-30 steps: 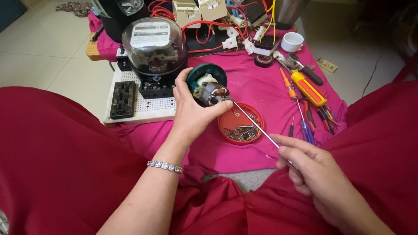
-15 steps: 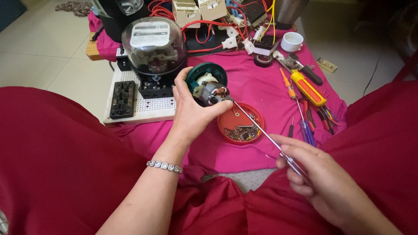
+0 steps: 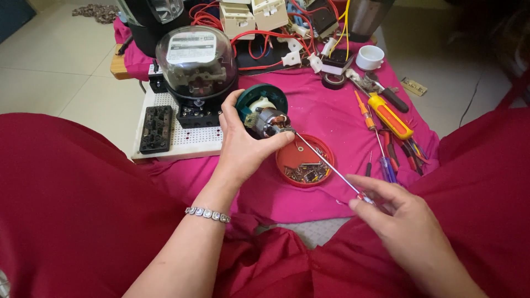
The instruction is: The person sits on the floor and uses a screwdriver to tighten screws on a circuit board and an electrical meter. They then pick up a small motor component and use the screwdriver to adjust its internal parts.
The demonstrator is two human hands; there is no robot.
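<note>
Two hands work: the left hand (image 3: 243,146) grips a small motor (image 3: 264,115), the right hand (image 3: 400,221) pinches a screwdriver (image 3: 328,165) above a red lid (image 3: 305,161) holding small screws (image 3: 307,174).

I sit on a home's tiled floor (image 3: 61,60), a pink cloth (image 3: 331,110) my makeshift electrical repair bench: screwdrivers (image 3: 389,116), electricity meter (image 3: 196,66), red wires (image 3: 259,41).
</note>
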